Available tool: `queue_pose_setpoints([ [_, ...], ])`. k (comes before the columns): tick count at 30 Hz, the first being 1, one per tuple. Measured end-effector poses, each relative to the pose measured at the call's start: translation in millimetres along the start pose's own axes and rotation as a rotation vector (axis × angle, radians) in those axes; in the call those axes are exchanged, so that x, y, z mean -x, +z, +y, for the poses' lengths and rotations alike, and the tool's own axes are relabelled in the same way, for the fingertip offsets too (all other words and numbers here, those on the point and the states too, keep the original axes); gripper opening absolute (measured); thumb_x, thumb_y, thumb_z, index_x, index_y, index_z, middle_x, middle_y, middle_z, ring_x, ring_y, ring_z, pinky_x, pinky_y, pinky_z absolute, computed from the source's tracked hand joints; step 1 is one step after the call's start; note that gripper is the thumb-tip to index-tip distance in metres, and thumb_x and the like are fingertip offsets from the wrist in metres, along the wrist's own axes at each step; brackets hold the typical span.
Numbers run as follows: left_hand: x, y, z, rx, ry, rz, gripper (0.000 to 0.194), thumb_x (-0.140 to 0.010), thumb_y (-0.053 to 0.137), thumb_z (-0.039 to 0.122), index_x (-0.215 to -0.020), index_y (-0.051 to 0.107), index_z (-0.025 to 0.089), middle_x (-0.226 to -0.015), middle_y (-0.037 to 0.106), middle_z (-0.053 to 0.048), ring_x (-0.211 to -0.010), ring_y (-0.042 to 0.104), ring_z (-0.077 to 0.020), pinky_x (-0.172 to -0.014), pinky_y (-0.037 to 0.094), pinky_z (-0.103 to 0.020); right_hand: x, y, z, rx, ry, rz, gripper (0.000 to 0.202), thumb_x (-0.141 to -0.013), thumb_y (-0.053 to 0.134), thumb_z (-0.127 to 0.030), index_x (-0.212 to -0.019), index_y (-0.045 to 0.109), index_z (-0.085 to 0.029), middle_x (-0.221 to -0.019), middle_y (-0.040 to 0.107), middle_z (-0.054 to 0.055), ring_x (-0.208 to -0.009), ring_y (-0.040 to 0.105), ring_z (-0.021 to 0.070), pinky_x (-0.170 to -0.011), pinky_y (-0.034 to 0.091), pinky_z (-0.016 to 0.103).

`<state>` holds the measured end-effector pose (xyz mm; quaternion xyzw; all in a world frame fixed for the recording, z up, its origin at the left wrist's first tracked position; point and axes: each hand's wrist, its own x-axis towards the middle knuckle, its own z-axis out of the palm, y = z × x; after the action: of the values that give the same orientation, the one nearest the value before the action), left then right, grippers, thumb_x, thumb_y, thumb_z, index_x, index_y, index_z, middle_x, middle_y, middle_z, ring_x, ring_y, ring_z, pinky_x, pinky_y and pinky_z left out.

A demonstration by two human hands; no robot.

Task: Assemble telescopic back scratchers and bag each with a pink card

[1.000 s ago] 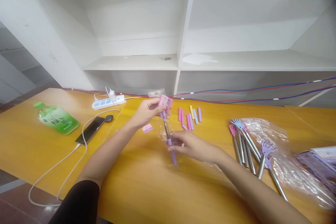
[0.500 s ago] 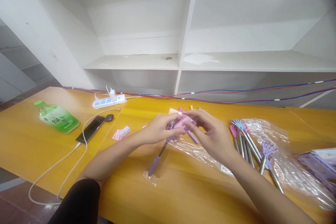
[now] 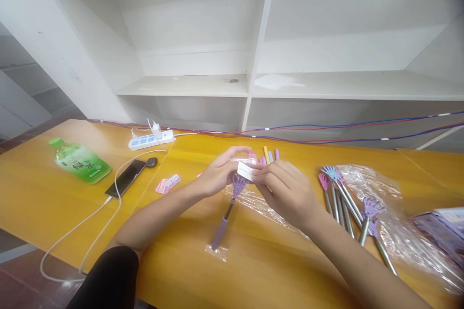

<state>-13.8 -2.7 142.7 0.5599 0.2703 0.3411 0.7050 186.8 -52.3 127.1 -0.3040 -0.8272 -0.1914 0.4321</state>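
Observation:
A purple back scratcher (image 3: 222, 229) in a clear plastic sleeve (image 3: 216, 252) hangs or lies below my hands, its claw head at the top and its handle toward the front of the table. My left hand (image 3: 219, 174) is closed around the sleeve's upper end by the claw head; its fingertips are partly hidden. Between the fingers of my right hand (image 3: 288, 190) is a small card (image 3: 245, 171), its white side up, at the sleeve's top. Several metal-stemmed back scratchers (image 3: 340, 198) with pink, blue and purple heads lie to the right of my right hand.
Coloured handles (image 3: 267, 155) stick out behind my hands. Clear plastic bags (image 3: 373, 183) spread at the right. Small pink and purple cards (image 3: 167, 183) lie at left, near a phone (image 3: 125, 178), a green tea bottle (image 3: 81, 161) and a power strip (image 3: 151, 139). White shelving (image 3: 181, 85) stands behind.
My right hand has turned over, and the card in it now shows white instead of pink. The sleeved back scratcher has shifted slightly right and its claw head is now visible.

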Motion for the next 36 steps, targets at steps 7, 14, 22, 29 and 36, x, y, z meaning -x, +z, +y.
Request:
queue_pose_setpoints([
  [7, 6, -1.4, -3, -0.212, 0.119, -0.102, 0.068, -0.103, 0.055, 0.042, -0.162, 0.025, 0.029, -0.119, 0.07, -0.009, -0.082, 0.063, -0.0152, -0.077, 0.05, -0.03, 4, -3, 0, 0.21, -0.11, -0.057, 0.018, -0.092, 0.065, 0.001, -0.089, 0.058, -0.015, -0.08, 0.061, 0.005, -0.08, 0.055, 0.0175, -0.07, 0.045, 0.031],
  [14, 5, -7.5, -3, -0.489, 0.261, -0.176, 0.069, -0.105, 0.051, 0.038, -0.164, 0.017, 0.025, -0.116, 0.066, -0.009, -0.109, 0.066, -0.0226, -0.107, 0.049, -0.045, 2, -5, -3, 0.369, -0.145, -0.095, 0.015, -0.092, 0.064, 0.001, -0.102, 0.064, -0.011, -0.082, 0.061, 0.007, -0.075, 0.048, 0.0175, -0.066, 0.039, 0.032],
  [22, 6, -2.4, -9, -0.447, 0.24, -0.391, 0.081, -0.103, 0.044, 0.016, -0.164, -0.008, 0.027, -0.128, 0.066, -0.015, -0.113, 0.07, -0.0221, -0.102, 0.053, -0.045, 3, -5, 2, 0.377, -0.081, -0.127, 0.04, -0.097, 0.059, -0.003, -0.136, 0.057, -0.009, -0.079, 0.052, 0.005, -0.075, 0.041, 0.0191, -0.069, 0.036, 0.033],
  [29, 3, -4.0, -5, -0.402, 0.303, -0.337, 0.081, -0.096, 0.044, 0.006, -0.162, 0.0, 0.027, -0.126, 0.068, -0.012, -0.112, 0.07, -0.0204, -0.102, 0.053, -0.045, 2, -4, -1, 0.222, 0.053, -0.134, 0.033, -0.1, 0.058, -0.008, -0.133, 0.058, -0.01, -0.093, 0.059, 0.008, -0.082, 0.045, 0.0187, -0.072, 0.038, 0.031],
  [36, 6, 2.4, 0, -0.262, 0.197, -0.285, 0.055, -0.101, 0.057, 0.025, -0.146, 0.026, 0.029, -0.122, 0.072, -0.011, -0.106, 0.074, -0.0215, -0.097, 0.056, -0.041, 3, -5, 1, 0.101, 0.151, -0.074, 0.008, -0.1, 0.06, -0.012, -0.108, 0.063, -0.014, -0.093, 0.061, 0.008, -0.084, 0.054, 0.0181, -0.073, 0.042, 0.031],
])
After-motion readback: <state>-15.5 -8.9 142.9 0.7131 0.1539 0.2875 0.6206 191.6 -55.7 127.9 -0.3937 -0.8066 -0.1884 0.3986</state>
